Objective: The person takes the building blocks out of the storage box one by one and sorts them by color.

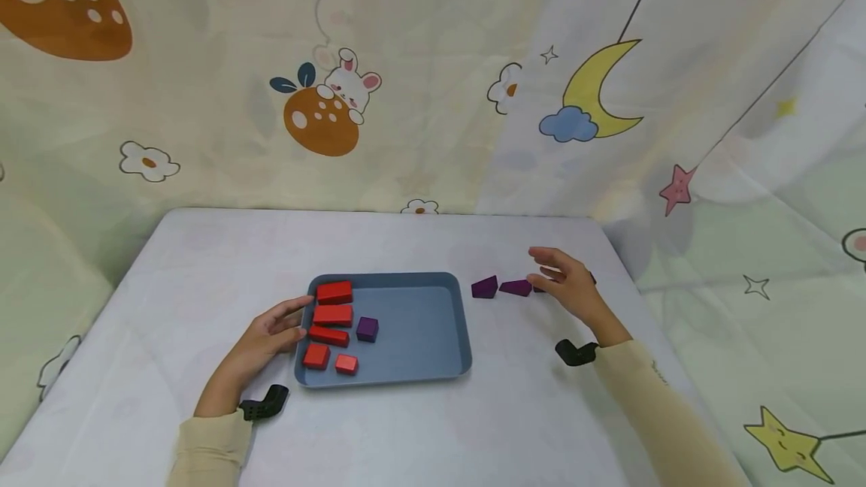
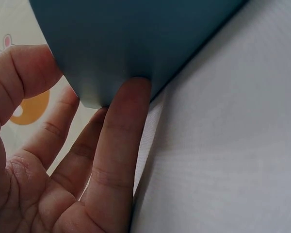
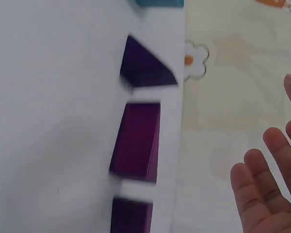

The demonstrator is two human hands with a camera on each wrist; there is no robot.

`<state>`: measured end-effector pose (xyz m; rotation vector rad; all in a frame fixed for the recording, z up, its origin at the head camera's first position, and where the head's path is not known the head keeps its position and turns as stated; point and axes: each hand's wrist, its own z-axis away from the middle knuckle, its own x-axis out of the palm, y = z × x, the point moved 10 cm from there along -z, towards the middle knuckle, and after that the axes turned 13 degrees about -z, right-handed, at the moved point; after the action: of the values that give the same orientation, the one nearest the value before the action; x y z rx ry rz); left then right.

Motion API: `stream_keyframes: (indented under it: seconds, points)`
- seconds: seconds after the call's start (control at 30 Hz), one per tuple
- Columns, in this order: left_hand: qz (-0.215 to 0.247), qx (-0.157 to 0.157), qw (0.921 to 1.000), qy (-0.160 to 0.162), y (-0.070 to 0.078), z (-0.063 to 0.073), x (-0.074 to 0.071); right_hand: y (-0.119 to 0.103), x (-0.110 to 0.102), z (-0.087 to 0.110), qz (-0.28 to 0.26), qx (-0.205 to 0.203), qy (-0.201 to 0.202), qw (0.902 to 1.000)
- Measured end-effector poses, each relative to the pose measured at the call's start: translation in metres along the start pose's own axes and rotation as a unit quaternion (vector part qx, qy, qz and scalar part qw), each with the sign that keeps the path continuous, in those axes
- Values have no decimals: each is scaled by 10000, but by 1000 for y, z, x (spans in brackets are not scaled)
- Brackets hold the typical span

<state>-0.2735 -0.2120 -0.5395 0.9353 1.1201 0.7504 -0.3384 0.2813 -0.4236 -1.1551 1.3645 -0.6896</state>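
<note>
On the white table lies a blue-grey tray [image 1: 413, 329]. Along its left side sit several red blocks [image 1: 332, 315] of differing shapes, with one purple block [image 1: 367, 329] to their right. My left hand [image 1: 267, 337] rests its fingertips against the tray's left end; the left wrist view shows those fingers [image 2: 119, 145] touching the tray wall [image 2: 111, 48]. Right of the tray, purple blocks [image 1: 484, 288] stand in a row, among them a tapered one [image 3: 138, 141]. My right hand [image 1: 568, 288] hovers by the row's right end, fingers spread and holding nothing, partly hiding a purple block.
A patterned cloth [image 1: 433, 134] hangs behind the table's back edge and along its sides. The white tabletop [image 1: 406, 434] extends in front of the tray. Black wrist mounts [image 1: 265, 403] sit on both forearms.
</note>
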Motion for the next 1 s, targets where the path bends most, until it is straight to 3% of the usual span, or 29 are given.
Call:
stream_keyframes:
  seconds: [0.27, 0.7, 1.0]
  points:
    - [20, -22, 10000, 2, -2, 0, -1, -28, 59, -3, -273, -401, -397, 9980]
    - [31, -3, 10000, -11, -2, -2, -1, -40, 157, -8, -1136, -396, -1010, 9876]
    - [59, 48, 10000, -8, 0, -1, -2, -43, 208, -6, -1548, -347, -1245, 9795]
